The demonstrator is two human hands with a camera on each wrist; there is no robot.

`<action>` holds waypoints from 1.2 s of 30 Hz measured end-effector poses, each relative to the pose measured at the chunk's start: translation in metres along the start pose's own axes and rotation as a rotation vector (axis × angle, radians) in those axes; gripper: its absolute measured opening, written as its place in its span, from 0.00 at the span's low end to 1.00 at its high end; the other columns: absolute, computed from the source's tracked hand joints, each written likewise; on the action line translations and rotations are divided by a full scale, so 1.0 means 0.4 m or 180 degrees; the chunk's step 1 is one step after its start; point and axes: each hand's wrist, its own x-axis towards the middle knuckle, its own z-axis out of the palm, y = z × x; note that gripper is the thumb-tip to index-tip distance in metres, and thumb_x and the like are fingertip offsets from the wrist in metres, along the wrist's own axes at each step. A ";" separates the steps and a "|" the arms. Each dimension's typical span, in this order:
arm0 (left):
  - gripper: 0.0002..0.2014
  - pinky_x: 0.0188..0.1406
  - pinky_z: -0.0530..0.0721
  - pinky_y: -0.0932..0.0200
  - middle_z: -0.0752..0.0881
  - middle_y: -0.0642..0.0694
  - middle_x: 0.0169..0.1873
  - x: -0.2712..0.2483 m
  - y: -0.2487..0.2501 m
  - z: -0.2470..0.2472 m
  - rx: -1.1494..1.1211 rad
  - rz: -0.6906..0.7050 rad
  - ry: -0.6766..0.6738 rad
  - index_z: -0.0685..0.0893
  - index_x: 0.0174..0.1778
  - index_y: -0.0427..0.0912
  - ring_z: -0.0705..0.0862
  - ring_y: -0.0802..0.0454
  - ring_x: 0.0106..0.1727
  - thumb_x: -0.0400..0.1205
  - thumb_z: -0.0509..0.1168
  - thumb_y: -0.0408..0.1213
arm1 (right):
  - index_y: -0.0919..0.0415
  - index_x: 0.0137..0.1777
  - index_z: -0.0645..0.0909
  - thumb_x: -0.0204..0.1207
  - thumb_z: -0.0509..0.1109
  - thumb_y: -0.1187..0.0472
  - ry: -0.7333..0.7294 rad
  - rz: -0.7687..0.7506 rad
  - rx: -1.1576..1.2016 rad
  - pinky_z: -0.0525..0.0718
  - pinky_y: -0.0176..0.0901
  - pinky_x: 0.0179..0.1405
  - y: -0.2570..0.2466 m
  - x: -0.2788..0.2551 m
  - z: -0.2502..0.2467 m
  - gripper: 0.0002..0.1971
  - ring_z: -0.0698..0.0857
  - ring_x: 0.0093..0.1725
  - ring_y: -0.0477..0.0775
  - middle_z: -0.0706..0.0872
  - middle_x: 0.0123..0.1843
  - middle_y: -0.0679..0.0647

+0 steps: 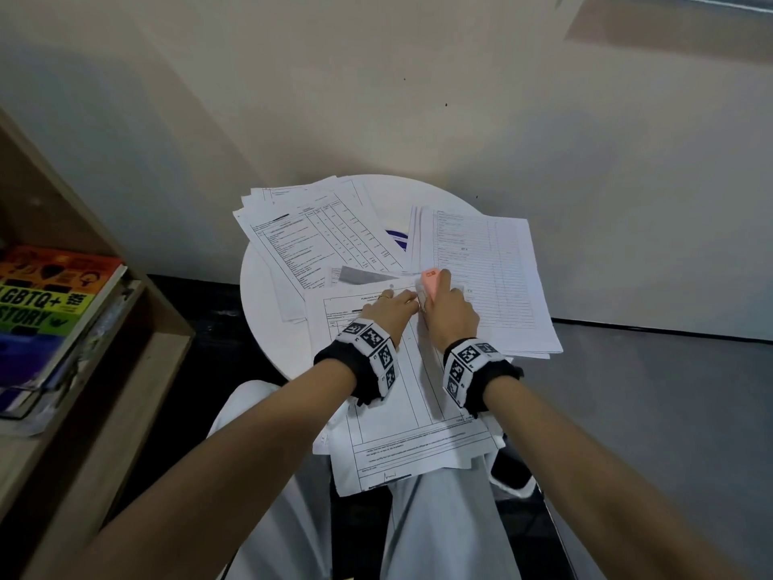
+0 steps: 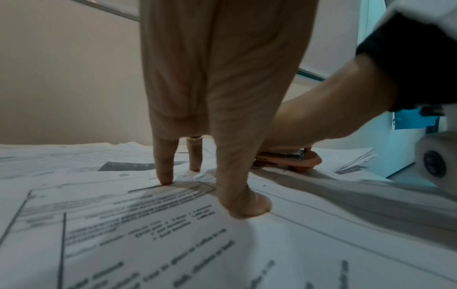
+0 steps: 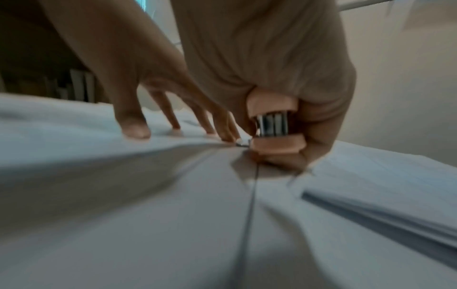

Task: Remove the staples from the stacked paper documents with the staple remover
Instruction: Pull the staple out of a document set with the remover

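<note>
A printed document [image 1: 401,395] lies across the near edge of the round white table [image 1: 259,295] and my lap. My left hand [image 1: 395,305] presses straight fingers [image 2: 164,174] down on its top area. My right hand [image 1: 447,309] grips a peach-orange staple remover [image 1: 431,280] with metal jaws, squeezed at the paper's top edge right beside the left fingertips. In the right wrist view the staple remover [image 3: 273,125] sits between thumb and fingers, its metal tip [image 3: 243,143] on the bunched paper [image 3: 173,176]. The staple itself is too small to make out.
Two other paper stacks lie on the table, one at the back left [image 1: 318,236], one at the right [image 1: 485,278]. A wooden shelf [image 1: 138,370] with books [image 1: 46,303] stands to my left. A wall rises right behind the table.
</note>
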 end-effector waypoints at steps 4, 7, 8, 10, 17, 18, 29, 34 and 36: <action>0.40 0.65 0.80 0.40 0.61 0.50 0.78 0.008 -0.005 0.008 -0.0033 0.0045 0.0042 0.65 0.76 0.43 0.59 0.39 0.79 0.70 0.76 0.31 | 0.64 0.74 0.61 0.86 0.56 0.52 -0.0086 0.0320 0.0583 0.75 0.51 0.45 -0.015 0.017 -0.014 0.23 0.83 0.58 0.67 0.80 0.62 0.67; 0.41 0.69 0.77 0.40 0.62 0.50 0.78 0.023 -0.014 0.022 -0.0078 0.0104 0.0092 0.64 0.77 0.43 0.58 0.38 0.80 0.69 0.77 0.31 | 0.66 0.73 0.62 0.86 0.56 0.50 -0.0036 0.0673 0.1068 0.76 0.51 0.50 -0.035 0.054 -0.025 0.23 0.81 0.62 0.67 0.78 0.67 0.67; 0.42 0.70 0.75 0.40 0.62 0.49 0.78 0.030 -0.018 0.025 -0.0083 0.0138 0.0089 0.64 0.77 0.42 0.59 0.37 0.80 0.68 0.77 0.32 | 0.65 0.73 0.62 0.86 0.55 0.48 -0.0001 0.0585 0.1039 0.76 0.52 0.49 -0.040 0.056 -0.024 0.24 0.81 0.61 0.68 0.79 0.65 0.67; 0.43 0.73 0.72 0.41 0.62 0.49 0.78 0.043 -0.029 0.029 -0.0030 0.0213 0.0032 0.65 0.77 0.43 0.61 0.36 0.79 0.67 0.79 0.34 | 0.63 0.73 0.62 0.86 0.54 0.47 0.0051 0.0381 0.0922 0.75 0.52 0.47 -0.036 0.048 -0.023 0.23 0.82 0.58 0.68 0.81 0.62 0.67; 0.12 0.52 0.81 0.51 0.84 0.36 0.54 0.009 0.037 0.006 -0.2434 -0.0225 0.1251 0.80 0.62 0.34 0.83 0.41 0.54 0.85 0.57 0.30 | 0.59 0.74 0.63 0.84 0.55 0.46 0.0301 -0.0059 0.1187 0.74 0.50 0.42 0.048 -0.043 -0.087 0.24 0.82 0.50 0.66 0.82 0.54 0.63; 0.12 0.46 0.82 0.50 0.84 0.36 0.50 -0.012 0.070 0.000 -0.3449 -0.0258 0.1372 0.80 0.62 0.33 0.84 0.42 0.47 0.85 0.56 0.29 | 0.58 0.74 0.63 0.84 0.56 0.45 0.0340 -0.0065 0.1239 0.74 0.49 0.42 0.061 -0.061 -0.095 0.24 0.82 0.50 0.66 0.83 0.53 0.62; 0.11 0.39 0.90 0.61 0.86 0.32 0.43 -0.113 0.308 0.022 -0.4985 -0.0019 0.1887 0.83 0.55 0.30 0.87 0.48 0.39 0.77 0.70 0.26 | 0.55 0.75 0.63 0.84 0.59 0.51 0.0793 -0.0089 0.1597 0.78 0.47 0.36 0.207 -0.262 -0.169 0.22 0.81 0.40 0.55 0.82 0.47 0.54; 0.08 0.38 0.90 0.60 0.86 0.38 0.37 -0.129 0.385 0.026 -0.4617 0.0250 0.1860 0.86 0.51 0.28 0.86 0.55 0.34 0.78 0.69 0.26 | 0.52 0.73 0.64 0.83 0.61 0.47 0.0846 -0.0060 0.1797 0.86 0.55 0.42 0.291 -0.374 -0.180 0.21 0.85 0.43 0.58 0.86 0.49 0.58; 0.05 0.33 0.89 0.65 0.84 0.40 0.32 -0.129 0.433 0.028 -0.4441 0.0464 0.1709 0.86 0.46 0.28 0.84 0.62 0.28 0.78 0.68 0.25 | 0.50 0.73 0.64 0.84 0.60 0.48 0.0866 0.0091 0.1828 0.85 0.55 0.42 0.355 -0.428 -0.180 0.20 0.84 0.42 0.58 0.85 0.49 0.57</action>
